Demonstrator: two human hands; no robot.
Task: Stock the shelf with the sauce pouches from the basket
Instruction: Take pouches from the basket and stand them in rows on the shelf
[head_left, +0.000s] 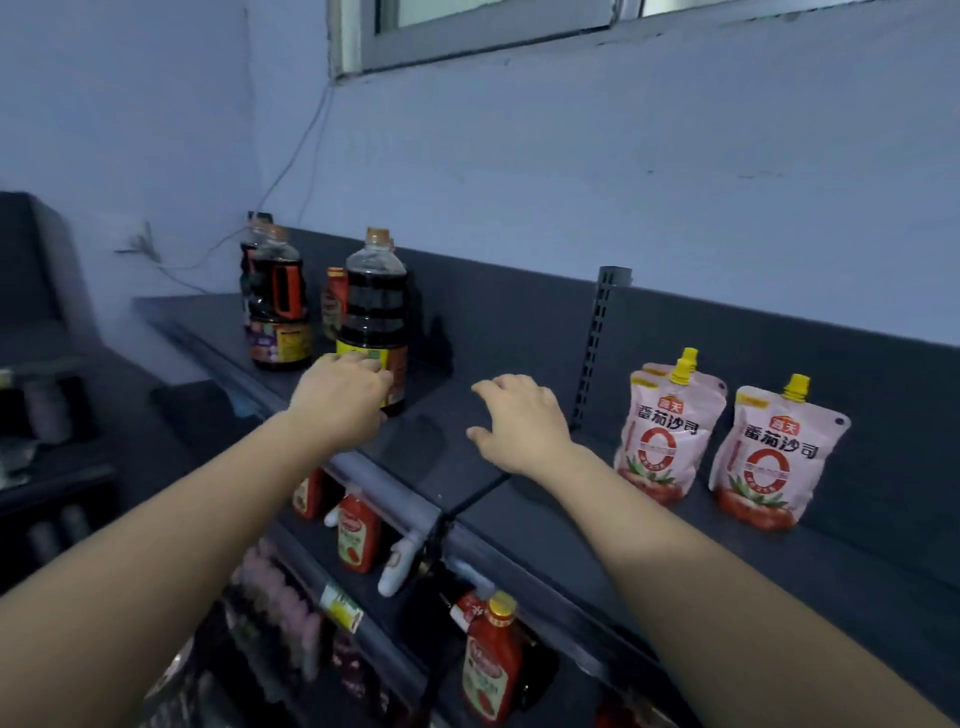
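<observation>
At about ten o'clock in the view, at least three tall clear plastic bottles of dark sauce with orange caps stand upright on the dark grey metal shelf (857, 571). The nearest and largest dark sauce bottle (375, 312) has one small red bottle (335, 301) just behind it at its nine o'clock.

The left hand (340, 397) is back-up to the camera, its fingers (363, 366) bent and close together, tips against the yellow label low on that largest bottle. I cannot tell whether they wrap round it.

On the shelf below, at six to seven o'clock, three red squeeze bottles (358, 540) stand with caps up.

The right hand (522, 423) is at the centre, palm down over bare shelf. Its fingers (511, 384) are loosely spread and slightly curved, thumb out towards nine o'clock, holding nothing.

A slotted grey upright post (597, 338) rises at its two o'clock.

At three o'clock are three pink sauce pouches with yellow screw spouts. The front left pouch (670, 436) stands with a rear pouch (691, 358) close behind, only its top showing. The right pouch (779, 452) stands apart just beside them. All stand on their bases, long axis roughly vertical, spouts towards twelve o'clock, tops tipped slightly towards one o'clock, printed faces to the camera
</observation>
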